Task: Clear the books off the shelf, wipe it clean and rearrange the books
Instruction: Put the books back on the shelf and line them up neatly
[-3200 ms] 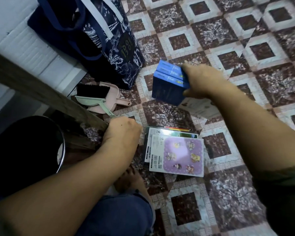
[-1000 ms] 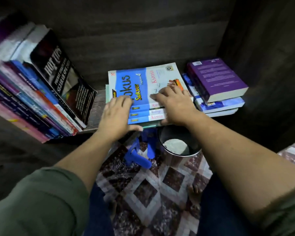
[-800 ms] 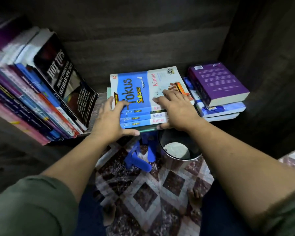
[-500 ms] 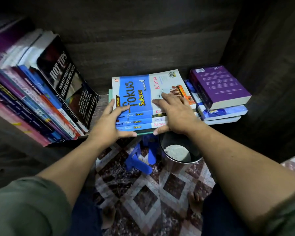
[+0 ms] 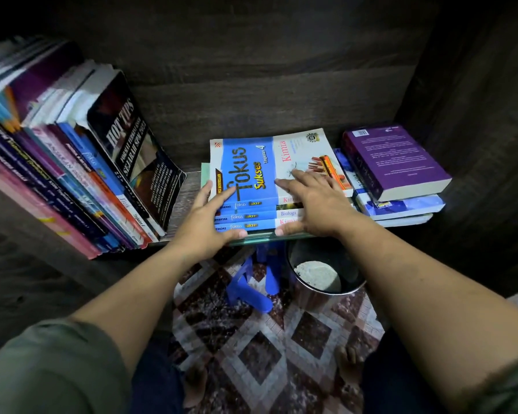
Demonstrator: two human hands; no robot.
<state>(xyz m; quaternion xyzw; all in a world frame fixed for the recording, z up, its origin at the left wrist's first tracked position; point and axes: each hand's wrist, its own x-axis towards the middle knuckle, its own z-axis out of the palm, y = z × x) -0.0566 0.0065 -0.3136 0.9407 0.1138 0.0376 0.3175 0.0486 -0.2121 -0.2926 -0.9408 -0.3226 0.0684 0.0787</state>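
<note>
Two hands are on one stack of Fokus books (image 5: 251, 162). It lies flat in the middle of the shelf (image 5: 183, 198), near the front edge. The left hand (image 5: 205, 222) is clamped on the left end of the stack. Its fingers are on the top cover and its thumb is low at the front. The right hand (image 5: 314, 204) is clamped on the right end in the same way, with its fingers spread over the cover and its thumb low at the front. It looks like the person is about to lift the whole stack off, so the clearing is not done yet.

Many leaning books (image 5: 72, 180) stand in a row on the left. A black book (image 5: 132, 150) at the end of that row tilts toward the stack. A purple book (image 5: 392, 159) sits on top of a small pile on the right, just beside the stack.

Some things could go wrong. The covers look smooth, so a middle book could slide out if the hands do not squeeze hard enough. A thin green book (image 5: 204, 171) seems to lie under the stack, and the thumbs may miss it. A bucket (image 5: 353, 286) and a blue stool (image 5: 245, 291) sit on the floor (image 5: 281, 339) right below. A dropped book could land in the bucket. The black book could also tip over once the stack is gone.
</note>
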